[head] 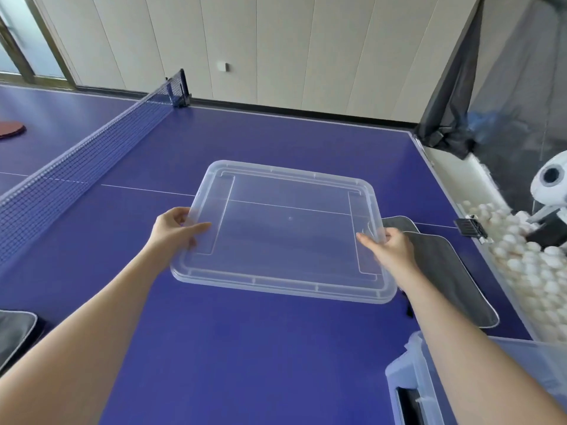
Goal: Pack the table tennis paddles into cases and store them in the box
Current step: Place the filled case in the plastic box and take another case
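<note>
The clear lid (285,234) is held over the blue desk (245,348) by its two short ends. The left grip (176,233) pinches the lid's left rim, thumb on top and fingers beneath; the right grip (388,250) pinches the right rim the same way.

The box (408,372) stands near and to the right of the lid, open-topped. Two grey cases (445,271) lie just right of the lid, one partly under its corner, and another case (15,332) lies near-left. A red paddle (10,130) sits far left of the lid, beyond the net (76,167) and not yet cased.

The step looks like parking the lid. It should go down level on bare desk ahead, off the cases and away from the box mouth, with both rims let go together so the thin plastic neither flexes nor slides.
</note>
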Demonstrator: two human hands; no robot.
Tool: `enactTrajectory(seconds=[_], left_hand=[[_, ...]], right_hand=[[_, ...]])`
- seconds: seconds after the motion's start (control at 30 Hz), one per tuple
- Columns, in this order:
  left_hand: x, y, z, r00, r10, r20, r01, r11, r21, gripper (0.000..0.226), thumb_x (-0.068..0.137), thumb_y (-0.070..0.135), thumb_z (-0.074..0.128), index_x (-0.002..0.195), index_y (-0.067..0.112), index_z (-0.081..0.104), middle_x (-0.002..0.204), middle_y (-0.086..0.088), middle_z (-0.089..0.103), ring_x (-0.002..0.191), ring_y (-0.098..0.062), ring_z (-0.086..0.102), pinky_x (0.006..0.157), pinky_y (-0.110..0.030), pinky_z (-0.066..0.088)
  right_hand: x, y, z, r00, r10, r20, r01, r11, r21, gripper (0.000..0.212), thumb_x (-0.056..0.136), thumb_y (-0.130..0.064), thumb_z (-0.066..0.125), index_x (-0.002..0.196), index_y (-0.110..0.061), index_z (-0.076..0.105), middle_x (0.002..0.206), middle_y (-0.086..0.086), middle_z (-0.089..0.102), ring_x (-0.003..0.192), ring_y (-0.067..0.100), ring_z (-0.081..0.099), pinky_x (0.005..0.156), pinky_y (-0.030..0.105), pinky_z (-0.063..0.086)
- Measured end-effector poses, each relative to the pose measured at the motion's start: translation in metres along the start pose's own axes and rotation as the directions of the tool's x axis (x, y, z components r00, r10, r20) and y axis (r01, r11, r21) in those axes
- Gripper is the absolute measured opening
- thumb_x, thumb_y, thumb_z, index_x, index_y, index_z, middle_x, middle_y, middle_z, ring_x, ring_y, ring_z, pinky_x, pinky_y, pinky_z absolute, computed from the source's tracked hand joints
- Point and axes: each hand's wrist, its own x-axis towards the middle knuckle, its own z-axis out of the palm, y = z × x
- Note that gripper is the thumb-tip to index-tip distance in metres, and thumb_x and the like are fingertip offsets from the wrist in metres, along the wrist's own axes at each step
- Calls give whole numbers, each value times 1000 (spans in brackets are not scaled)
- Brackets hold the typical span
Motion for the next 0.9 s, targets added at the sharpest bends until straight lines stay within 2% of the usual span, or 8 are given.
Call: enactTrajectory(seconds=[0.07,0.13,0.2,0.27,0.4,0.6,0.77,0.9], left_hand=[[22,-12,9,999,-18,30,17,1000,2,32,77,13,79,105,16,65,86,0,63,45,-5,60,46,-19,50],[41,-27,20,996,-54,64,52,998,23,34,78,13,78,109,16,63,93,-3,61,58,-13,63,56,-25,51],[58,-46,31,992,-99,74,96,994,46,37,79,12,77,112,16,62,96,-6,59,65,-19,61,61,-28,50],[72,-66,41,989,-134,70,130,990,57,37,79,11,77,112,16,61,95,-6,58,67,-20,59,62,-29,49],[93,-104,51,982,-189,29,185,977,103,38,78,12,79,111,17,61,102,-9,57,74,-23,56,66,-29,47],[115,-144,60,974,-227,-27,228,955,188,43,75,13,81,114,16,63,86,1,59,76,-23,58,66,-30,46],[124,-155,71,976,-217,-16,211,929,304,54,74,15,81,123,13,59,98,-4,58,85,-25,56,68,-35,44],[123,-157,79,975,-222,-3,197,859,472,61,75,22,82,128,9,55,108,-15,57,85,-26,52,68,-35,44]], right_hand=[[19,11,16,999,35,24,-35,999,-26,54,71,-51,76,106,-14,58,88,-4,64,82,18,63,71,35,53],[36,24,34,996,78,42,-76,996,-50,65,72,-50,76,118,-10,54,103,5,63,95,27,63,83,39,51],[49,36,52,994,94,52,-91,993,-72,66,74,-46,76,120,-7,50,105,7,58,95,29,62,77,35,47],[59,47,70,994,98,55,-92,990,-107,58,74,-45,76,111,-11,48,105,7,56,92,31,62,73,33,45],[74,68,103,990,113,78,-98,978,-183,52,74,-48,75,102,-15,46,102,6,56,91,31,61,71,33,46],[79,93,135,987,134,88,-109,964,-244,59,75,-49,73,110,-9,48,99,1,47,92,23,49,69,32,40],[79,106,145,995,93,49,-72,946,-317,58,76,-48,73,106,-5,48,95,3,48,86,21,44,69,31,37],[77,111,149,997,72,39,-54,936,-348,57,76,-47,74,104,-4,50,99,2,41,87,22,45,71,30,37]])
